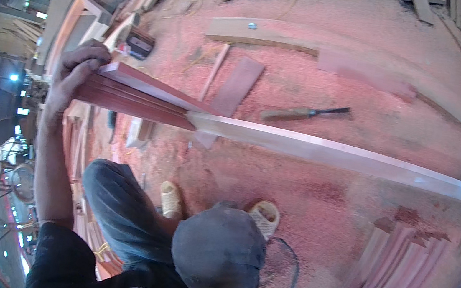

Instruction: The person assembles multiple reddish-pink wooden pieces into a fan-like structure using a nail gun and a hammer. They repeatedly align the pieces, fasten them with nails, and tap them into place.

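Note:
At the left, my left hand (82, 65) is closed around the ends of a stack of thin reddish wood strips (135, 101), its thumb over the near side. One strip (147, 83) on the far side splays slightly from the others. A long pale wooden strip (336, 154) meets the stack near its right end and runs to the right rim of the view. How the two join cannot be made out. On the floor beyond it lies a chisel (291, 114) with a wooden handle. My right hand is not in view.
Reddish sawdust covers the floor around my sandals (264, 217). A flat board (239, 86) and a long timber (271, 34) lie beyond the strips. Several short wood pieces (394, 267) are piled at the lower right. A dark cable (296, 273) runs near my right foot.

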`<state>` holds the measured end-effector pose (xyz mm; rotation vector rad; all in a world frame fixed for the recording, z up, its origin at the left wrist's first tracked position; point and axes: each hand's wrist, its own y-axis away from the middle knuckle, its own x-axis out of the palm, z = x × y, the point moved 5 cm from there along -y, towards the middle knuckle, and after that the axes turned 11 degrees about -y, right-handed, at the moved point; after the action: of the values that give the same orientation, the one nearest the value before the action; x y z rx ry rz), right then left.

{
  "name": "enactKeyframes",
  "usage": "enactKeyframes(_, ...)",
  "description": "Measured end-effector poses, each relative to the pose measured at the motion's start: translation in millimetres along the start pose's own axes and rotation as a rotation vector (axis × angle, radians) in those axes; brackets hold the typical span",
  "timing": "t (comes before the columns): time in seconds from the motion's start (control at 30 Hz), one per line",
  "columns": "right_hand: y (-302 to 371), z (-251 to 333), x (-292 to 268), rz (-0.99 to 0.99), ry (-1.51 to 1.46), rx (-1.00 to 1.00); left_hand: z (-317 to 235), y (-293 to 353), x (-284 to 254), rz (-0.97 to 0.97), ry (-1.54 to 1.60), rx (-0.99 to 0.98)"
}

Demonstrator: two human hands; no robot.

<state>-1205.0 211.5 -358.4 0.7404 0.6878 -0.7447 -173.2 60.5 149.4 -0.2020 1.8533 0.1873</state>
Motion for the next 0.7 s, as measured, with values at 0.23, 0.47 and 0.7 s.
enactKeyframes(0.23,0.9,15.3,18.2,0.041,0.026,-0.027,-7.7,0.5,2.2,-0.008,0.039,0.001)
enactKeyframes(0.47,3.0,22.2,26.1,0.068,0.021,-0.032,-4.9,-1.2,4.0,-0.025,0.115,0.012)
enactKeyframes(0.7,-0.1,48.1,26.1,0.073,0.041,-0.101,-3.8,0.3,4.4,-0.024,0.042,0.000)
